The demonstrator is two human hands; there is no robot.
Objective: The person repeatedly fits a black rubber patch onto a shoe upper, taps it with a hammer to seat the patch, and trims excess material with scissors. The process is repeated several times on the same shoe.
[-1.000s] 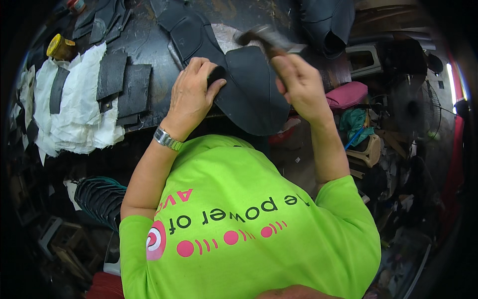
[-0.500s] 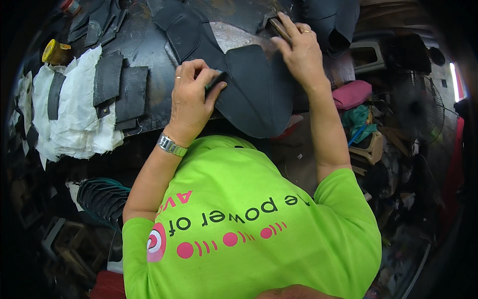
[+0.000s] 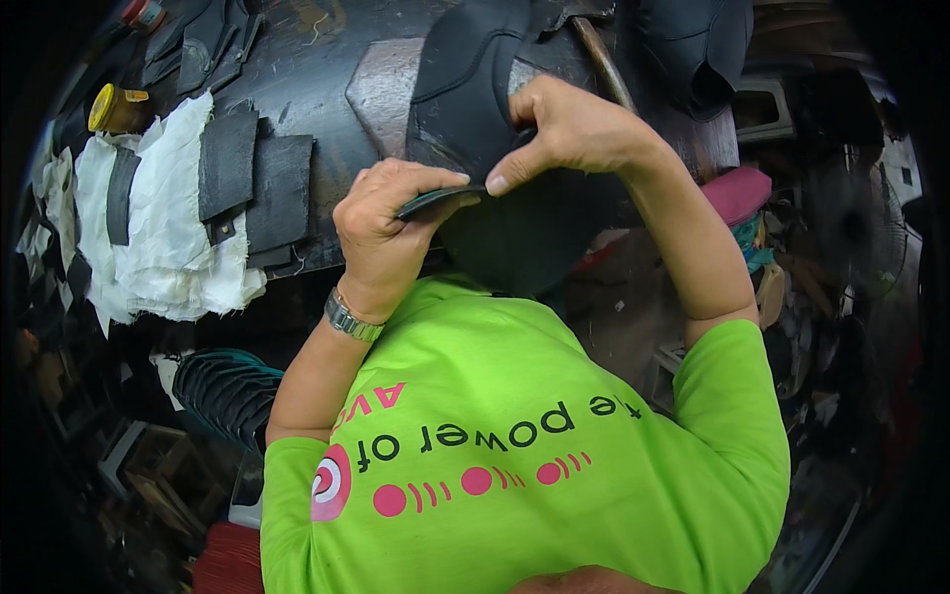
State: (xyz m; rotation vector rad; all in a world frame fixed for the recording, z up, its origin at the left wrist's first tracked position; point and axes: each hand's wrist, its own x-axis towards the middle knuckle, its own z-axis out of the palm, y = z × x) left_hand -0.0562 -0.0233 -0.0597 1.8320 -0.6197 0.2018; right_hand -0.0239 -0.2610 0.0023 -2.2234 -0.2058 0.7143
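Observation:
My left hand point(image 3: 381, 213), with a metal watch on its wrist, is closed, pinching a thin flat black piece point(image 3: 435, 201) with a greenish edge. I cannot tell whether this piece is part of the larger work. My right hand point(image 3: 569, 134) curls over a black stitched panel point(image 3: 465, 84), which looks like a shoe upper. Its thumb tip meets the end of the flat piece, and its fingers are partly hidden behind the black material. The panel's lower part hangs over the table's near edge in shadow. Beyond my right hand lies a hammer with a wooden handle point(image 3: 606, 64).
A pale, angular slab point(image 3: 381, 94) lies under the panel on the dark table point(image 3: 317, 69). At left are white cloth point(image 3: 163, 233), black cut pieces point(image 3: 280, 188) and a yellow-lidded jar point(image 3: 117, 107). Another black stitched piece point(image 3: 693, 45) sits far right, beyond a pink bundle point(image 3: 737, 195).
My right hand has left the hammer and come in to the black panel beside my left hand. The panel has been turned and drawn upright between them. The view has shifted slightly.

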